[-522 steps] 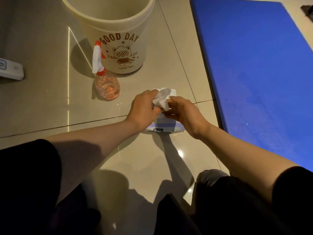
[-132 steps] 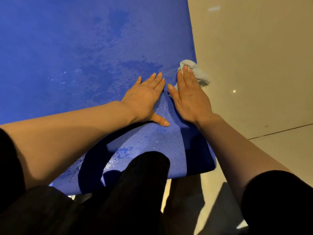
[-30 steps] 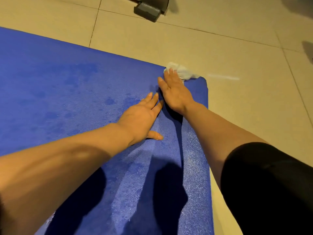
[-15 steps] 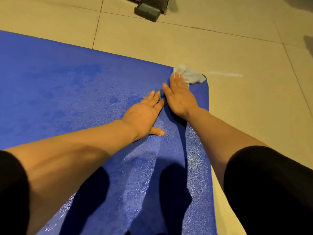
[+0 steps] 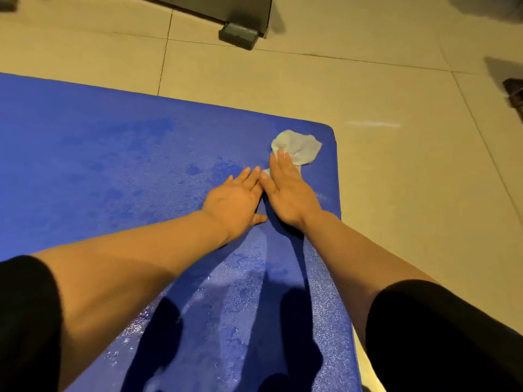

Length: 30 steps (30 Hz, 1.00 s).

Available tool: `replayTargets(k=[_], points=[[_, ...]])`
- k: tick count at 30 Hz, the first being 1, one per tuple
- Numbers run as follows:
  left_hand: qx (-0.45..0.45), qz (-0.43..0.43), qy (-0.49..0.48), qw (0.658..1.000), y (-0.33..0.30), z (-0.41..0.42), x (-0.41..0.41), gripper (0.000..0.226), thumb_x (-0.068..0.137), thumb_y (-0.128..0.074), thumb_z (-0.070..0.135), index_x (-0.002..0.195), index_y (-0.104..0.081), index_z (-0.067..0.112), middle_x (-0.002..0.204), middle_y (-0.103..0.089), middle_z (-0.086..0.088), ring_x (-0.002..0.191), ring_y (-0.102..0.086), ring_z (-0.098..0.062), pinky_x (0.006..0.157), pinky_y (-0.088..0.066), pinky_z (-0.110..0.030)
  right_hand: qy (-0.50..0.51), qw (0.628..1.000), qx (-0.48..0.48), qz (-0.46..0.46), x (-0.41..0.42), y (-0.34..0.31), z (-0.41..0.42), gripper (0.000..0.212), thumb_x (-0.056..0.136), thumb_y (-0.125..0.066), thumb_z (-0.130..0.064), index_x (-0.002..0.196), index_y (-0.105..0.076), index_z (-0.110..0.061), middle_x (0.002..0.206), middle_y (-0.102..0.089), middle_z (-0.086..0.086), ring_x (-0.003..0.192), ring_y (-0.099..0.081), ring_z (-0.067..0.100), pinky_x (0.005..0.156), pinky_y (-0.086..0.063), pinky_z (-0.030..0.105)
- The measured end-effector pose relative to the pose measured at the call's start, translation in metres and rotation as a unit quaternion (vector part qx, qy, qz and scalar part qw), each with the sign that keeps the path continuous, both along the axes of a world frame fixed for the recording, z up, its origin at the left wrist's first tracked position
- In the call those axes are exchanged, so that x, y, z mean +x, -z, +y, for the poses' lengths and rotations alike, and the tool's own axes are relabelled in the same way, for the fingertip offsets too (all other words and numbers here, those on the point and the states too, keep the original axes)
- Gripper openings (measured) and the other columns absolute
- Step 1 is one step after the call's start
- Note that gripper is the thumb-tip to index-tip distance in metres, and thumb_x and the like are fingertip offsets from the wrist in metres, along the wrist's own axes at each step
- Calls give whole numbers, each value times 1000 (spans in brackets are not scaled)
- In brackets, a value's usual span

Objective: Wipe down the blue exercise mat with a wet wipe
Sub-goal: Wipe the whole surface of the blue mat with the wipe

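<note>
The blue mat (image 5: 119,165) lies flat on the tiled floor (image 5: 410,193). The right hand (image 5: 288,190) presses the wet wipe (image 5: 300,147) down with flat, straight fingers, close to the mat's far right corner. The left hand (image 5: 235,199) rests flat on the mat just beside it, fingers straight and holding nothing. The wipe is bunched up and sticks out past the fingertips, so it could slip free or roll into a ball. It is also near the edge, so one more push might send it onto the floor, where it may pick up dirt. The near part of the mat looks wet and shiny, and a leaning hand might slide there.
</note>
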<state>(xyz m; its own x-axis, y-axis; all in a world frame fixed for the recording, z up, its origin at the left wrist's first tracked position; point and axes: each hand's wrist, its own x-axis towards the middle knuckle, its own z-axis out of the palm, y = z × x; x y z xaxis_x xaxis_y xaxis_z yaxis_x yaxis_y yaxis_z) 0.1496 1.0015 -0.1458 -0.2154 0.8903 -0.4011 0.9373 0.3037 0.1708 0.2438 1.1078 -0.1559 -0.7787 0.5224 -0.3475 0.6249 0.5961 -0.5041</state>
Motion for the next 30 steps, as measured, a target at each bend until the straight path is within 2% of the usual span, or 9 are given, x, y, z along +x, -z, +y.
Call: replayTargets(k=[4, 10, 13, 16, 20, 24, 26, 30], points=[[-23, 7, 15, 1000, -8, -17, -3, 79, 99, -42, 49, 155, 4, 16, 162, 13, -2, 150, 5, -16, 121, -8, -35, -15, 999, 40, -32, 37, -7, 23, 60, 105, -21, -42, 155, -1, -17, 162, 8, -4, 148, 9, 7, 121, -2, 28], [-45, -1, 2, 999, -11, -54, 5, 77, 100, -41, 48, 155, 5, 19, 162, 15, -1, 150, 7, -17, 122, -8, -38, 106, 994, 18, -9, 14, -5, -20, 62, 106, -23, -39, 154, -1, -7, 162, 10, 6, 149, 11, 17, 119, 3, 31], [-49, -3, 0, 999, -14, -58, 13, 77, 100, -41, 48, 155, 5, 18, 162, 14, -3, 150, 6, -19, 122, -9, -40, 13, 1000, 22, -4, 12, -2, -51, 61, 106, -24, -36, 154, -1, -5, 162, 10, 7, 149, 11, 16, 118, 6, 27], [-54, -6, 0, 999, -13, -67, 24, 75, 101, -38, 48, 155, 5, 18, 162, 14, -3, 150, 6, -19, 122, -8, -41, -39, 998, 43, -14, 39, -4, -45, 61, 106, -23, -39, 155, 1, -12, 162, 10, 1, 148, 10, 10, 116, 4, 23], [-73, -15, 7, 997, -17, -83, 37, 73, 102, -36, 47, 155, 6, 19, 162, 16, -2, 150, 9, -19, 122, -7, -42, 30, 996, 71, -54, 77, -6, -26, 62, 105, -21, -41, 155, 1, -12, 163, 9, 2, 149, 9, 12, 118, 1, 27], [-79, -21, -1, 997, -22, -94, 48, 74, 101, -37, 48, 155, 5, 19, 162, 15, -3, 150, 8, -20, 122, -8, -42, 98, 992, 55, -54, 60, -2, -53, 63, 106, -21, -37, 153, 0, -2, 162, 9, 12, 149, 10, 23, 121, 3, 35], [-78, -20, -7, 997, -24, -96, 54, 76, 101, -38, 49, 155, 5, 19, 162, 14, -4, 150, 8, -20, 122, -7, -42, 49, 996, 58, -55, 53, -2, -69, 62, 106, -21, -36, 154, -3, -2, 161, 9, 13, 149, 9, 25, 121, 1, 39], [-81, -15, -5, 997, -24, -102, 68, 75, 101, -36, 49, 155, 6, 18, 162, 14, -4, 150, 8, -21, 122, -5, -42, -54, 997, 44, -32, 82, -5, -74, 60, 106, -23, -38, 154, 0, -11, 162, 10, 3, 149, 10, 13, 119, 4, 27]])
